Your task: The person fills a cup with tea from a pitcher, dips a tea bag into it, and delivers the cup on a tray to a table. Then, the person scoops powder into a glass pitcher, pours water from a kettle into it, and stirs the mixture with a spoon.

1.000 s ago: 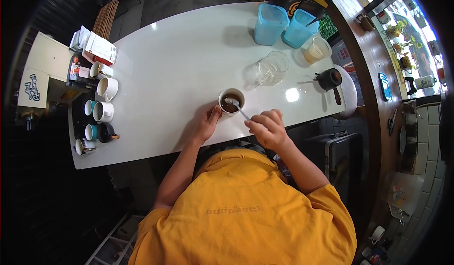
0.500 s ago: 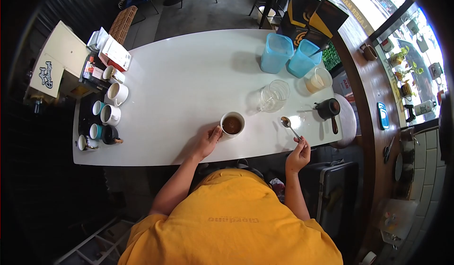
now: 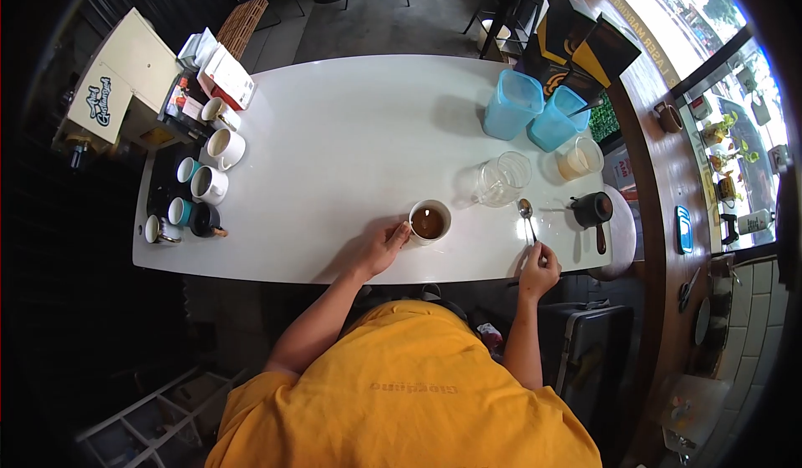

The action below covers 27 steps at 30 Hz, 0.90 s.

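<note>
A white mug [image 3: 415, 236] of brown drink stands near the table's front edge. My left hand [image 3: 385, 249] is closed at its left side, where the handle seems to be hidden by my fingers. To the right, a metal spoon [image 3: 525, 210] points away from me, its bowl at or just above the tabletop. The fingertips of my right hand [image 3: 540, 272] are pinched at the end of its handle. A clear glass pitcher [image 3: 503, 180] stands just beyond the spoon. Right of the spoon is a small dark pot [image 3: 592, 209] with a brown handle.
Two blue plastic containers [image 3: 511, 107] and a cup of pale liquid [image 3: 581, 160] stand at the back right of the white table [image 3: 351, 134]. Several cups [image 3: 210, 184] line its left end, beside a cream-coloured machine [image 3: 109, 83]. A wooden counter [image 3: 660, 184] runs along the right.
My view has turned slightly, shifting the scene. The spoon has swung to point more directly away from me, and its bowl has moved toward the pot. My left hand stays on the mug.
</note>
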### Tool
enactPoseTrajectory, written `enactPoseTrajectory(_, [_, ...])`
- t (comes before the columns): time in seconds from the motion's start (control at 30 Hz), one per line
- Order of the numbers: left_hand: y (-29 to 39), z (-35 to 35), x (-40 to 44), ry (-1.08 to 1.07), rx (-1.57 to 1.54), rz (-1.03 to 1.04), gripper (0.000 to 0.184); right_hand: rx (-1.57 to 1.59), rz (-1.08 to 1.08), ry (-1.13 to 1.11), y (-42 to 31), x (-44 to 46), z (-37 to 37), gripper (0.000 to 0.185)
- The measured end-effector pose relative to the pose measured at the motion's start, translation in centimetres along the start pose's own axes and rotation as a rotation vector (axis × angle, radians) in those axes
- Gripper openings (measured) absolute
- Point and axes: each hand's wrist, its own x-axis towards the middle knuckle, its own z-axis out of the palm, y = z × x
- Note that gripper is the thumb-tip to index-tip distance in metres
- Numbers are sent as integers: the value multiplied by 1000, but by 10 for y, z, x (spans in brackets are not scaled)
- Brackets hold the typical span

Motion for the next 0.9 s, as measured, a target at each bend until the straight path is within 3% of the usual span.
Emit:
enactPoseTrajectory(0.2, [-4,3,-1,39,47,-10,52,-70,-212,23,7,2,2,15])
enactPoseTrajectory(0.63, [-12,9,-5,152,2,-7,52,-60,-92,-75,4,6,1,15])
enactPoseTrajectory(0.7, [-11,7,-4,114,-36,15,49,-183,-305,162,-10,4,-3,8])
enactPoseTrajectory(0.73, [-10,6,-4,118,-34,16,49,-178,-306,161,-14,2,-2,8])
enactPoseTrajectory(0.83, [-6,4,-6,109,-6,-12,46,336,-495,-120,-40,-17,-3,21])
enactPoseTrajectory(0.9, [-5,3,-4,55,-68,3,45,435,-617,-412,-68,-28,1,29])
